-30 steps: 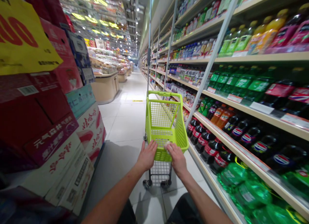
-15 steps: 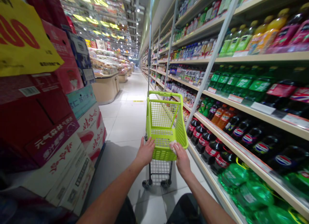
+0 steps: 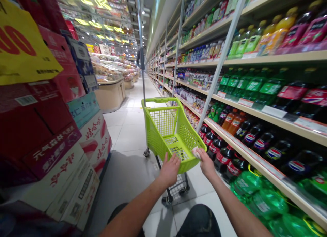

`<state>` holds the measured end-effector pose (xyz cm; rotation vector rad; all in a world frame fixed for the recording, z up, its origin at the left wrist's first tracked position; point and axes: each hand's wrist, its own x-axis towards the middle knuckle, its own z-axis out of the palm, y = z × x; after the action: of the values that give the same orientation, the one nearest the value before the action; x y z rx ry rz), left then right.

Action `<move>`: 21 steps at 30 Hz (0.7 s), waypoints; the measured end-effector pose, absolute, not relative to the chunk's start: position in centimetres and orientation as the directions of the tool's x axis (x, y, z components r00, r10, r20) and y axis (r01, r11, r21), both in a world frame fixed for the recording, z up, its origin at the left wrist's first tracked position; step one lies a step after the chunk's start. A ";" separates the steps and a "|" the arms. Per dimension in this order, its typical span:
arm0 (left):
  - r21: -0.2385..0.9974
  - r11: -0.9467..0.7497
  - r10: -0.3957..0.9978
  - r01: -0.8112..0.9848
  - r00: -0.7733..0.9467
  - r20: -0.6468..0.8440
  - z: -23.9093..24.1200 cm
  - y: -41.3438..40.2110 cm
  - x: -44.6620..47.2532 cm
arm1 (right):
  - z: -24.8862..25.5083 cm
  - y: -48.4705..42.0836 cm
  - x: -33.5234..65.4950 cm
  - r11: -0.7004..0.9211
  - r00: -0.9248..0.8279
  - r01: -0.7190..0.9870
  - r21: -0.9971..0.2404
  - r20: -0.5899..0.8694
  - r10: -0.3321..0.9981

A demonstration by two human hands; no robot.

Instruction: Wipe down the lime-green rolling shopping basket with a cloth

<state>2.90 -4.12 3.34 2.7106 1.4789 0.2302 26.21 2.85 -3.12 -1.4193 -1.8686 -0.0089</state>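
Note:
A lime-green shopping cart (image 3: 168, 138) stands angled before me, its basket bare inside where I can see. My left hand (image 3: 170, 169) is at the basket's near left edge, fingers stretched out and holding nothing; whether it touches the plastic is hard to tell. At the near right corner, my right hand (image 3: 207, 163) pinches a crumpled white wipe (image 3: 196, 152), pressed against the basket rim. A tall metal pole (image 3: 141, 32) rises from the cart's far left side, near the handle (image 3: 160, 100).
Shelves (image 3: 255, 109) of drink bottles line the right side, with green multi-packs (image 3: 263, 199) low down close to my right arm. Stacked cartons (image 3: 48, 134) rise at the left. Tiled floor (image 3: 122, 162) runs between them, and a bakery-like counter (image 3: 109, 93) stands farther back.
The cart has turned: its near end has swung right and its handle and pole left. Both my hands have moved right with it. The wipe stays in my right hand.

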 end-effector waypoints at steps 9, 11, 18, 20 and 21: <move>-0.043 -0.365 0.926 0.930 0.367 0.083 5.4 0.4 0.0 | -2.9 0.5 26.9 0.257 0.074 0.837 -0.484 0.564 0.822; -0.081 -0.300 0.947 0.950 0.307 0.096 6.3 1.4 -1.6 | -3.2 -0.2 26.7 0.245 0.117 0.824 -0.511 0.576 0.809; -0.143 -0.222 0.963 0.965 0.239 0.122 7.3 2.2 -5.2 | -2.3 -0.5 24.9 0.265 0.127 0.796 -0.544 0.579 0.806; -0.145 -0.230 0.963 0.962 0.247 0.110 6.9 1.7 -5.3 | -2.0 -0.6 23.0 0.289 0.110 0.794 -0.535 0.595 0.796; -0.144 -0.234 0.962 0.962 0.250 0.113 6.8 1.5 -5.2 | -1.9 -0.6 21.9 0.304 0.101 0.791 -0.530 0.604 0.791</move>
<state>-5.18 1.47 6.76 2.6227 2.0444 0.0014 21.86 -0.61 -1.92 -1.4583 -1.6579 -0.0008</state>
